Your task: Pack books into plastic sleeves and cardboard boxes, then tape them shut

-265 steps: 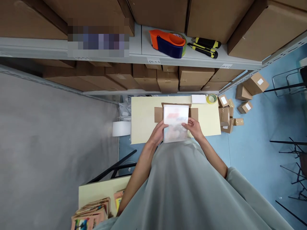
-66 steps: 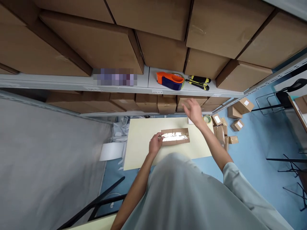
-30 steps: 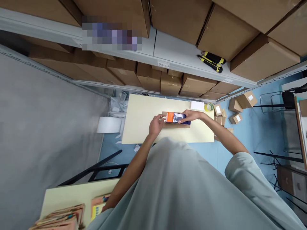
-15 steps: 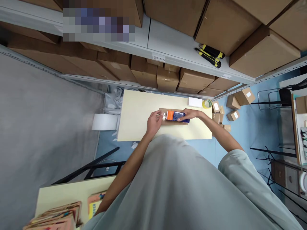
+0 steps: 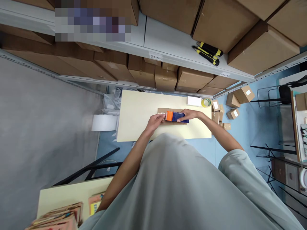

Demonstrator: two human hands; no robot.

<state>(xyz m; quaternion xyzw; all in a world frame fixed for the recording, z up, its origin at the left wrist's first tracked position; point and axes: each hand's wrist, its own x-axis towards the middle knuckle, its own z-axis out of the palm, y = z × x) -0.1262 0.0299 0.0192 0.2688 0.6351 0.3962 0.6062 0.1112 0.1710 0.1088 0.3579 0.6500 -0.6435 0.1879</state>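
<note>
A dark blue and orange box (image 5: 169, 116) lies over a piece of brown cardboard (image 5: 172, 110) on the pale yellow table (image 5: 139, 105). My right hand (image 5: 189, 114) is closed round the box's blue right end, thumb on top. My left hand (image 5: 154, 123) is at the orange left end, its fingertips pinched together on what looks like clear shiny plastic sticking out there. The fingers partly hide that plastic. Whether the cardboard is a flat sheet or a carton, I cannot tell.
A white box (image 5: 193, 101) and a roll of tape (image 5: 206, 102) stand at the table's back right corner. Behind the table rises a shelf (image 5: 172, 41) of cartons, with two yellow-black utility knives (image 5: 207, 52) on it. Small cartons (image 5: 233, 100) lie on the floor at right.
My left hand's fingers have come down and closed in a pinch at the box's left end, covering more of the clear plastic. My right hand keeps its hold.
</note>
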